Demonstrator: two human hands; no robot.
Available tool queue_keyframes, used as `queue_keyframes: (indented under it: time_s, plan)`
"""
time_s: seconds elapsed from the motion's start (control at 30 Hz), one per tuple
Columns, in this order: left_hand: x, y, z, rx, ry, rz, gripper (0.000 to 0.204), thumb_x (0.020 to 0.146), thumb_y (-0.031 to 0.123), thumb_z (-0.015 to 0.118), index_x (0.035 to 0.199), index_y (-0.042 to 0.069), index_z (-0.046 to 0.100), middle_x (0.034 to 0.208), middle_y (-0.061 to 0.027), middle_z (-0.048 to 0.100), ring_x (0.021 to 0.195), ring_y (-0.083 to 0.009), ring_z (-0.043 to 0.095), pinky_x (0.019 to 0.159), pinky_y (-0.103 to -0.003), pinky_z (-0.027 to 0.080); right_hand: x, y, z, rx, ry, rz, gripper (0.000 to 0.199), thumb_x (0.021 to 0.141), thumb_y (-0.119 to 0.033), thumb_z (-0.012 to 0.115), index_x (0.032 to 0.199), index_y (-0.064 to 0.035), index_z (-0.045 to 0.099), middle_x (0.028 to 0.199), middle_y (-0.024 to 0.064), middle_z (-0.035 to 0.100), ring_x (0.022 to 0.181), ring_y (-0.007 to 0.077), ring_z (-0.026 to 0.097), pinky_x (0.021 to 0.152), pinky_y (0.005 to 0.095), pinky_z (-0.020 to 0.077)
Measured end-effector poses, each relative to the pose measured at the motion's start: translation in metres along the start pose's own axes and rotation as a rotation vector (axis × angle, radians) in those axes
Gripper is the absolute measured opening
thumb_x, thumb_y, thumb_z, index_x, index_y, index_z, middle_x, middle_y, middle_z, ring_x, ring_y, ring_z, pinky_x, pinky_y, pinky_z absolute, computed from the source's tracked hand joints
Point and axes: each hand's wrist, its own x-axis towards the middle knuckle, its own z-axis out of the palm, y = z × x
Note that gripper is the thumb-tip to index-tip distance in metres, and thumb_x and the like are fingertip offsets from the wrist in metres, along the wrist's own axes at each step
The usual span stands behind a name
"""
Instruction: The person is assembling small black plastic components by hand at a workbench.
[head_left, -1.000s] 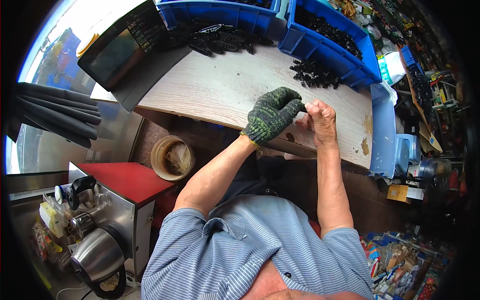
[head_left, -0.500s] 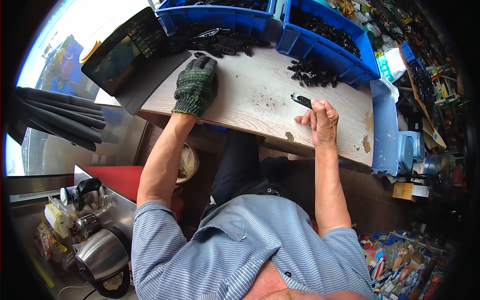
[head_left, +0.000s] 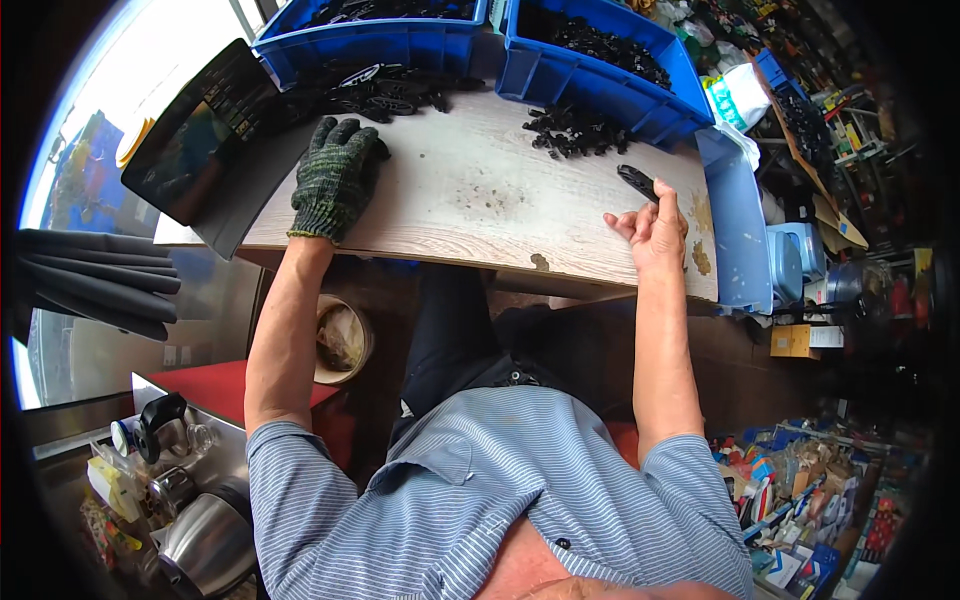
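Observation:
My right hand (head_left: 655, 228) is bare and held over the right end of the table. Its thumb and index finger pinch a slim, rounded black plastic piece (head_left: 636, 181), which points up and to the left. The other fingers are loosely curled. My left hand (head_left: 335, 185), in a dark green knitted glove, rests palm down on the left of the tabletop (head_left: 440, 215), its slightly bent fingers pointing away from me. Whatever lies under its palm is hidden. Beyond it is a heap of long black parts (head_left: 385, 92). Small black clips (head_left: 572, 132) lie piled nearer my right hand.
Two blue bins (head_left: 600, 85) holding black parts line the table's far side. A dark tablet-like case (head_left: 200, 140) leans at the left. A pale blue tub (head_left: 738, 220) borders the right edge. Below stands a bucket (head_left: 365, 340), and a metal kettle (head_left: 210, 540) is at lower left.
My right hand has moved right across the table, and the black piece in it has turned slightly. My gloved left hand has drawn back a little from the heap. The whole view has shifted.

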Motion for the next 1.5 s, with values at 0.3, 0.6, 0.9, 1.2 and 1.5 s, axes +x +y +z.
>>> queue_keyframes:
  time_s: [0.3, 0.6, 0.9, 1.2, 1.5]
  plan:
    - [0.01, 0.003, -0.004, -0.013, -0.105, -0.106, 0.019, 0.087, 0.021, 0.066, 0.103, 0.014, 0.072, 0.103, -0.0141, 0.068, 0.103, -0.038, 0.061, 0.088, -0.05, 0.051, 0.025, -0.024, -0.038, 0.0, 0.357, -0.06, 0.034, 0.088, -0.03, 0.073, 0.092, -0.0048, 0.052, 0.045, 0.0036, 0.036, 0.043, 0.0247, 0.051, 0.066, 0.0537, 0.0612]
    - [0.012, 0.03, 0.005, -0.03, -0.075, -0.015, 0.016, 0.09, 0.016, 0.062, 0.103, 0.013, 0.071, 0.088, -0.013, 0.069, 0.087, -0.0358, 0.065, 0.076, -0.048, 0.051, 0.02, 0.007, 0.02, -0.287, -0.041, 0.002, 0.021, 0.086, -0.017, 0.077, 0.093, -0.006, 0.061, 0.046, -0.0013, 0.044, 0.041, 0.0123, 0.051, 0.055, 0.0385, 0.061]
    - [0.01, 0.074, 0.007, -0.179, -0.096, 0.114, 0.034, 0.088, 0.01, 0.06, 0.118, 0.021, 0.072, 0.092, -0.0087, 0.066, 0.093, -0.0335, 0.061, 0.079, -0.046, 0.051, 0.021, 0.02, 0.068, -0.497, -0.11, -0.002, 0.017, 0.083, -0.016, 0.081, 0.086, -0.0074, 0.066, 0.061, -0.0005, 0.058, 0.041, 0.0072, 0.049, 0.041, 0.0293, 0.0547]
    - [0.007, 0.094, 0.015, -0.268, -0.06, 0.106, 0.04, 0.081, 0.007, 0.065, 0.119, 0.018, 0.072, 0.11, -0.0142, 0.066, 0.104, -0.0345, 0.062, 0.087, -0.046, 0.052, 0.033, 0.025, 0.092, -0.81, -0.099, -0.071, 0.014, 0.08, -0.018, 0.081, 0.089, -0.0087, 0.076, 0.066, 0.0023, 0.064, 0.045, 0.0105, 0.056, 0.041, 0.0293, 0.0549]
    - [0.006, 0.091, 0.01, -0.359, -0.004, 0.026, 0.029, 0.085, 0.012, 0.066, 0.113, 0.019, 0.074, 0.111, -0.0163, 0.068, 0.102, -0.0366, 0.063, 0.085, -0.047, 0.053, 0.021, 0.021, 0.108, -1.051, -0.069, -0.132, 0.018, 0.078, -0.022, 0.081, 0.091, -0.0107, 0.079, 0.07, 0.0035, 0.066, 0.047, 0.0116, 0.055, 0.041, 0.0273, 0.0519]
